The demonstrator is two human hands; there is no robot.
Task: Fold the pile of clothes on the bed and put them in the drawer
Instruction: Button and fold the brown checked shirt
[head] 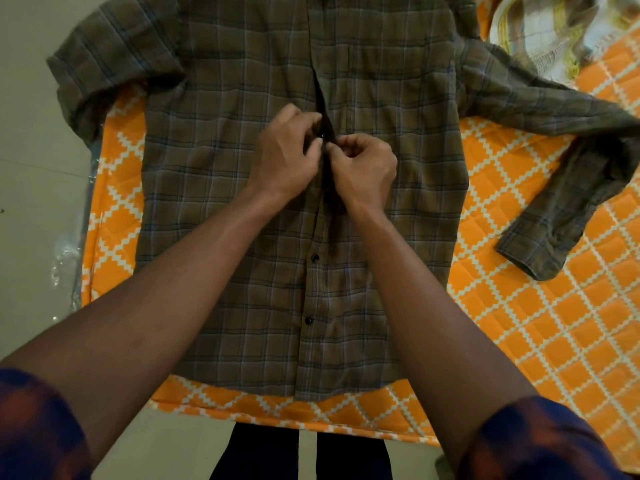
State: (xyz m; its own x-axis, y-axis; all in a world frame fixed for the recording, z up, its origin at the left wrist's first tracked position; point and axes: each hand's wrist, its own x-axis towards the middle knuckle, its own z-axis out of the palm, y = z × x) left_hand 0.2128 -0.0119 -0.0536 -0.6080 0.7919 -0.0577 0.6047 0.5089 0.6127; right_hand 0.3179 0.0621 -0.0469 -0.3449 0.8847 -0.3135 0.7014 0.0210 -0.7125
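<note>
A brown plaid long-sleeved shirt lies front up on the bed, hem toward me. Its two lowest dark buttons are fastened; the placket gapes open above my hands. My left hand pinches the left edge of the placket at a dark button around mid-chest. My right hand pinches the right edge of the placket right beside it, fingers curled on the cloth. The left sleeve hangs over the bed's left edge; the right sleeve lies bent across the cover.
The bed wears an orange cover with a white diamond pattern. A crumpled pale yellow and white checked garment lies at the far right. Pale floor runs along the left, and the bed's front edge is just before my legs.
</note>
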